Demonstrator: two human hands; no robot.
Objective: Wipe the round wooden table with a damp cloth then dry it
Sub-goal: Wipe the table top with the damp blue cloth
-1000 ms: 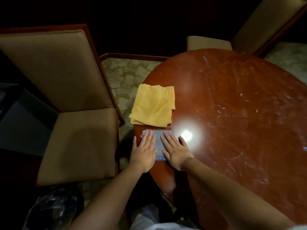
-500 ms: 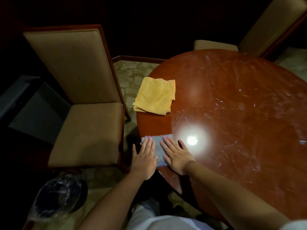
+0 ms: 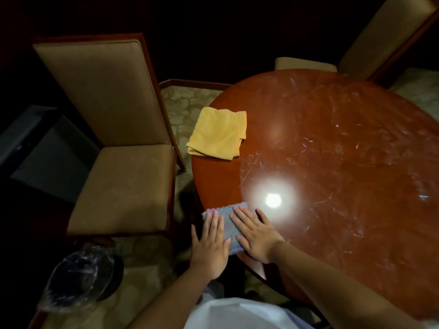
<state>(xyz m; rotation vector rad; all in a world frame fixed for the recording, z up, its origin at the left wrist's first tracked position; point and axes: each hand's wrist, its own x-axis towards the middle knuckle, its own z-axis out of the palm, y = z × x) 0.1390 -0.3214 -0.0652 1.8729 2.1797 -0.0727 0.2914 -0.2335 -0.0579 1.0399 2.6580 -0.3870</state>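
Note:
The round wooden table (image 3: 332, 162) is glossy red-brown, streaked with smears and a bright light reflection. A folded grey-blue cloth (image 3: 229, 224) lies at its near left edge. My left hand (image 3: 210, 243) and my right hand (image 3: 255, 233) both press flat on that cloth, fingers straight, side by side. A folded yellow cloth (image 3: 219, 134) rests on the table's left edge, farther from me, partly overhanging.
A beige upholstered chair (image 3: 118, 162) stands close to the table's left side. A second chair (image 3: 380, 36) sits at the far right. A bin lined with clear plastic (image 3: 80, 279) is on the patterned carpet at lower left.
Both hands slid the grey-blue cloth toward me along the table's left edge, away from the yellow cloth. The view shifted, showing more floor and the bin.

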